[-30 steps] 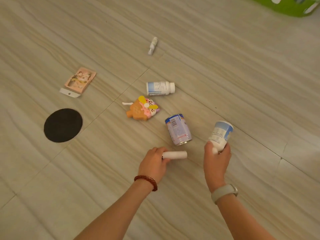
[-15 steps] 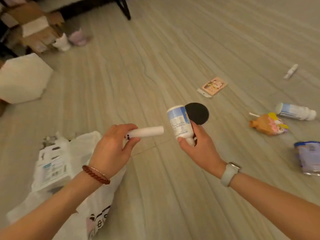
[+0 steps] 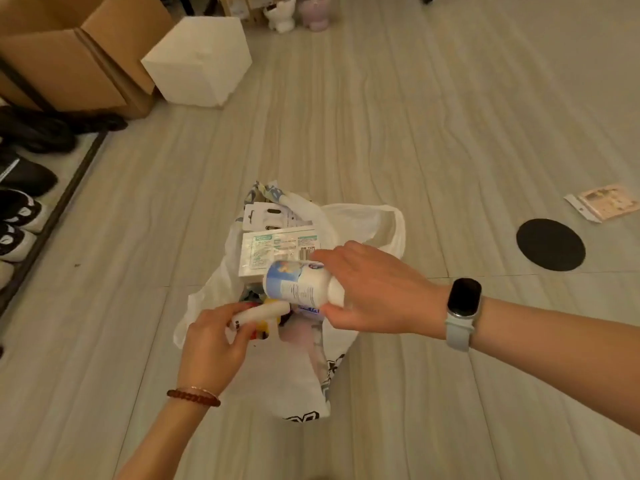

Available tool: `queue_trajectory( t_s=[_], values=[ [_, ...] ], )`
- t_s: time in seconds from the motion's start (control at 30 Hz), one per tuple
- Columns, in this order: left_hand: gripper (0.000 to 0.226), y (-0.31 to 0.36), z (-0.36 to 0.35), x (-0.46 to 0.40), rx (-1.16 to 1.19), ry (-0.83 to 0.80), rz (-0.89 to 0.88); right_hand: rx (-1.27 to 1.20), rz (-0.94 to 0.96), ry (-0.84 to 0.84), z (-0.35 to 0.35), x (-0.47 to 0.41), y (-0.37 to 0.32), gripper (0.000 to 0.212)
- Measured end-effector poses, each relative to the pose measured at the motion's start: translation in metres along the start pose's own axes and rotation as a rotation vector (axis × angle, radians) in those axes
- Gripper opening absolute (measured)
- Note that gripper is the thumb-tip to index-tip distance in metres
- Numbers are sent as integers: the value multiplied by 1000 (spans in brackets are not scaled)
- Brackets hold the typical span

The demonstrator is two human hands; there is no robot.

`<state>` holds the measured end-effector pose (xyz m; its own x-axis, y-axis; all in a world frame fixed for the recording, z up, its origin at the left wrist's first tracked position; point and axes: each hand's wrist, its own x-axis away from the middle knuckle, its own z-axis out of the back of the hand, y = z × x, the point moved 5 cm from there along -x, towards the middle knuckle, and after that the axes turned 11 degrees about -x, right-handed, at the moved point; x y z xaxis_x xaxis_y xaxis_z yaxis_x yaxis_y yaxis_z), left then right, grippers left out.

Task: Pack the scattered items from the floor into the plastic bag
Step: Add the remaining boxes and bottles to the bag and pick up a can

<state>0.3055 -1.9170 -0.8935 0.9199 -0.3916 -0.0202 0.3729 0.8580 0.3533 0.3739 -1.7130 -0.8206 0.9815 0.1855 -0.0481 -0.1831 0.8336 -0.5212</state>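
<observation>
A white plastic bag lies open on the floor in the middle of the view, with boxes and packets inside. My left hand grips a small white tube over the bag's mouth. My right hand holds a white bottle with a blue label on its side, just above the bag's opening. A flat pink packet and a black disc lie on the floor to the right.
Cardboard boxes and a white block stand at the back left. Shoes line a rack at the left edge. Two small figures sit at the back.
My view has swung left from the scattered items to the bag. Both hands have carried the tube and the bottle over to the bag's mouth.
</observation>
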Motion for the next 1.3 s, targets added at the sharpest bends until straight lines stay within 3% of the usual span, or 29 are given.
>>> queue_trajectory(
  t_s=[0.17, 0.33, 0.5, 0.67, 0.77, 0.9, 1.03, 1.17, 1.3],
  values=[
    [21, -14, -23, -1, -125, -88, -98, 358, 168, -158, -63, -15, -20, 34],
    [31, -10, -41, -20, -27, -169, -65, 328, 109, -308, -93, -37, -8, 25],
    [21, -2, -51, -23, -201, -52, -105, 371, 145, -164, -85, -37, 5, 16],
    [34, 23, -16, -15, 79, 150, -83, 274, 297, 49, -60, -13, 5, 26],
    [33, 57, -1, -15, 179, 212, -144, 234, 286, 136, -32, 9, 20, 29],
    [34, 126, -3, -44, 190, 187, -306, 155, -31, 161, 9, 47, 78, 31],
    [37, 215, -10, -68, -65, -65, -380, 66, -499, 122, 69, 103, 125, 50],
    [47, 301, 18, -55, -251, -390, -281, -191, -871, 323, 146, 189, 121, 45],
    [46, 392, 99, -18, -120, -510, -259, -433, -1201, 574, 240, 284, 84, 32]
  ],
)
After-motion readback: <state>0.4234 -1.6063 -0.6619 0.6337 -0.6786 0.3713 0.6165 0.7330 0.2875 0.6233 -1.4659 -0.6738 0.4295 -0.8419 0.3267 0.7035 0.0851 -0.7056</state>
